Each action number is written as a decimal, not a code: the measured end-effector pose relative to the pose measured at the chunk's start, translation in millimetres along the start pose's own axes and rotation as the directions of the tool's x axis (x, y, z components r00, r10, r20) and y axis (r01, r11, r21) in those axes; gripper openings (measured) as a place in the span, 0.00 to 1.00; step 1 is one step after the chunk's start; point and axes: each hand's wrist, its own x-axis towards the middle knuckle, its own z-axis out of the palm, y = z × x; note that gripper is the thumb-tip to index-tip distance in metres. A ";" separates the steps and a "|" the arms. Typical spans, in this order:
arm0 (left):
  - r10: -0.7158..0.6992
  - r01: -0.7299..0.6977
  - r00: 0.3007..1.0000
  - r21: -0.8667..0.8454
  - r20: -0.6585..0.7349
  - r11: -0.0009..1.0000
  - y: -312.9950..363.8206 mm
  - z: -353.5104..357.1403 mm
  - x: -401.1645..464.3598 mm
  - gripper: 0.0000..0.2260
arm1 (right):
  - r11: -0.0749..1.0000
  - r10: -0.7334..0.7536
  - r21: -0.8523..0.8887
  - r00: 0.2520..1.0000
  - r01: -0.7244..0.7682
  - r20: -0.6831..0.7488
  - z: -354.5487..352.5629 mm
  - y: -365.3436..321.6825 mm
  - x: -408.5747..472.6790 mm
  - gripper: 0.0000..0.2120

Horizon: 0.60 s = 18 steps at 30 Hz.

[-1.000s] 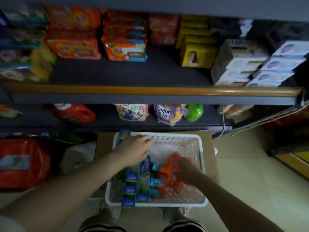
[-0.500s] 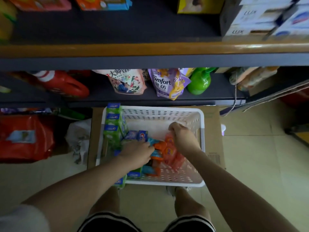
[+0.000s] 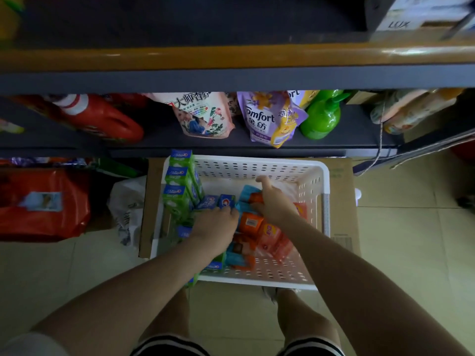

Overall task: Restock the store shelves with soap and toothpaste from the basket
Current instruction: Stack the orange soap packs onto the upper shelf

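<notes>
Both arms extended down-forward, left hand [image 3: 216, 223] knuckles-up with fingers curled under, right hand [image 3: 273, 202] curled, thumb out.

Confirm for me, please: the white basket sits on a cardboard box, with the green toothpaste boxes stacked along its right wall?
Not quite. The head view shows the green toothpaste boxes stacked along the left wall of the white basket. The basket does sit on the cardboard box.
</notes>
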 end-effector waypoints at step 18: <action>-0.080 0.034 0.996 -0.607 -0.049 0.794 -0.5 -6.6 45.3 0.21 | 0.245 0.409 0.967 0.898 0.066 -0.165 -103.2 43.4 -63.8 0.07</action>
